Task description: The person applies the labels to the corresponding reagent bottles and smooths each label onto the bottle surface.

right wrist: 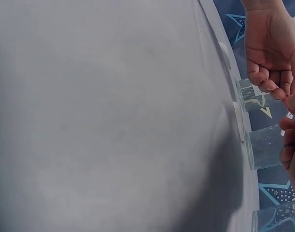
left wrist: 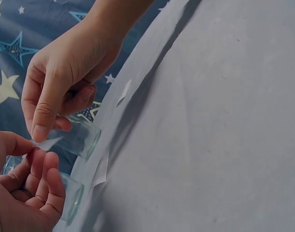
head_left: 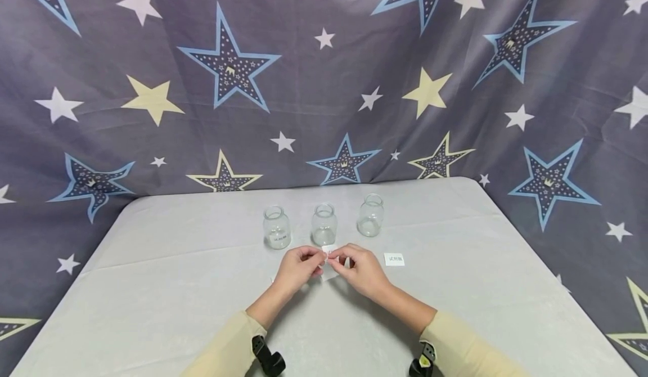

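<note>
Two hands meet in front of the middle glass jar (head_left: 324, 226). My left hand (head_left: 295, 268) and my right hand (head_left: 363, 271) pinch a small white label (head_left: 329, 248) between thumbs and fingertips. The left wrist view shows it as a thin, pale strip (left wrist: 49, 143) spanning the fingertips. A white paper piece (head_left: 328, 274) lies on the table below the hands. To the left stands a glass jar (head_left: 277, 229) with a written label on its front. The right glass jar (head_left: 370, 216) has no label showing.
A white card (head_left: 394, 259) with handwriting lies on the grey tablecloth (head_left: 455, 309), right of the hands. A paper corner (head_left: 272, 279) peeks out beside the left wrist. A star-patterned curtain (head_left: 304, 84) hangs behind the table.
</note>
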### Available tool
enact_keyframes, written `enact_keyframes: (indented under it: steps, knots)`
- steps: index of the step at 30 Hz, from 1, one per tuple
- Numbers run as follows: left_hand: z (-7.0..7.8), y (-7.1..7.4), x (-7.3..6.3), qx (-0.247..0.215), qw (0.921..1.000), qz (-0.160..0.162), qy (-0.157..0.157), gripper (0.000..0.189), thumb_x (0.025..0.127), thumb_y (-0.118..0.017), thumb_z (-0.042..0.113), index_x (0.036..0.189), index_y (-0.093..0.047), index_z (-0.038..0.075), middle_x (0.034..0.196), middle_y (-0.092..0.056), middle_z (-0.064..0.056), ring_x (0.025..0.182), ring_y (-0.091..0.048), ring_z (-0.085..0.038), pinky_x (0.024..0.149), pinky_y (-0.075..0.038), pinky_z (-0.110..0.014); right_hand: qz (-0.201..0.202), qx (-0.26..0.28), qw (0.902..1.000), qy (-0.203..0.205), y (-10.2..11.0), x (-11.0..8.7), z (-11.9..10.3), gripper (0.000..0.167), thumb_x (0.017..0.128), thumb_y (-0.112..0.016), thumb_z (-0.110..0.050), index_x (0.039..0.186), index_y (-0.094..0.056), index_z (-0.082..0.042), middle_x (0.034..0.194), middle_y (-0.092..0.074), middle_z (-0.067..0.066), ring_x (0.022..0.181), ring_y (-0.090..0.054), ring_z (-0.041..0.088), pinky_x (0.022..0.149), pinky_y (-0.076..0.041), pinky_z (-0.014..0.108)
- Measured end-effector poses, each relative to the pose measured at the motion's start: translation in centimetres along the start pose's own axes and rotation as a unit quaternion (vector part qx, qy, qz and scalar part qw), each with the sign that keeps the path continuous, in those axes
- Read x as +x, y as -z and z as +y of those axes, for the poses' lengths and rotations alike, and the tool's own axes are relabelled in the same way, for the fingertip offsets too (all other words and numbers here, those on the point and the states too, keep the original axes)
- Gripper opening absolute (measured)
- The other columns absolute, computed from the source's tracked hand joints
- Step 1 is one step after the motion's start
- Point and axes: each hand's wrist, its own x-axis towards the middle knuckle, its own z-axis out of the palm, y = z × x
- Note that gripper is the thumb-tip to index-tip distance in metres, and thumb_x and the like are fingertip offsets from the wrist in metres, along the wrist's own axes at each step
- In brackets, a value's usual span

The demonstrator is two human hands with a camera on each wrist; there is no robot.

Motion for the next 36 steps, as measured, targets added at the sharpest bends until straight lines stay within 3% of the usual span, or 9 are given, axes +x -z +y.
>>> enact_keyframes:
  steps: [9, 17, 23, 32, 36]
  knots:
    - [0.0, 0.3, 0.1, 0.004, 0.9999, 0.014, 0.003, 0.016, 0.086, -0.061, 0.008, 0.089, -0.066, -0.007, 0.07, -0.063, -0.004, 0.055, -0.056, -0.006, 0.054, -0.049, -0.018, 0.014, 0.028, 0.9991, -0.029, 0.2, -0.2, 0.8, 0.008, 0.078, -0.075, -0.015, 0.082, -0.07, -0.012, 0.068, -0.06, -0.003, 0.057, -0.046, 0.0, 0.051, -0.042, 0.016]
    - [-0.1, 0.4, 0.2, 0.012, 0.9998, 0.015, 0.004, 0.016, 0.086, -0.061, 0.008, 0.088, -0.066, -0.007, 0.069, -0.062, -0.003, 0.055, -0.055, -0.005, 0.054, -0.05, -0.017, 0.035, 0.054, 0.9902, -0.124, 0.5, 0.4, 1.5, 0.006, 0.079, -0.073, -0.013, 0.083, -0.07, -0.01, 0.067, -0.061, -0.001, 0.056, -0.045, 0.001, 0.053, -0.041, 0.017]
    - [-0.1, 0.6, 0.6, 0.046, 0.9989, 0.006, -0.012, 0.015, 0.086, -0.061, 0.009, 0.089, -0.066, -0.005, 0.072, -0.062, -0.003, 0.059, -0.055, -0.006, 0.056, -0.051, -0.019, 0.0, 0.07, 0.9814, -0.179, 0.5, 1.1, 1.7, 0.006, 0.081, -0.071, -0.013, 0.085, -0.07, -0.009, 0.077, -0.067, 0.001, 0.064, -0.051, 0.004, 0.06, -0.042, 0.017]
    - [-0.1, 1.0, 1.4, 0.071, 0.9964, 0.001, -0.046, 0.016, 0.081, -0.07, 0.014, 0.086, -0.068, -0.001, 0.071, -0.066, -0.008, 0.06, -0.064, -0.021, 0.053, -0.047, -0.021, 0.005, 0.076, 0.9789, -0.189, 0.4, 1.8, 1.8, 0.006, 0.082, -0.071, -0.013, 0.081, -0.069, -0.007, 0.077, -0.068, 0.003, 0.07, -0.054, 0.004, 0.064, -0.044, 0.018]
    - [-0.1, 1.1, 1.7, 0.087, 0.995, 0.006, -0.05, 0.015, 0.082, -0.07, 0.013, 0.086, -0.068, -0.001, 0.074, -0.066, -0.009, 0.06, -0.062, -0.016, 0.054, -0.048, -0.021, 0.014, 0.082, 0.9797, -0.183, 0.2, 2.1, 2.0, 0.008, 0.081, -0.072, -0.014, 0.081, -0.07, -0.006, 0.076, -0.068, 0.005, 0.069, -0.053, 0.004, 0.064, -0.044, 0.018]
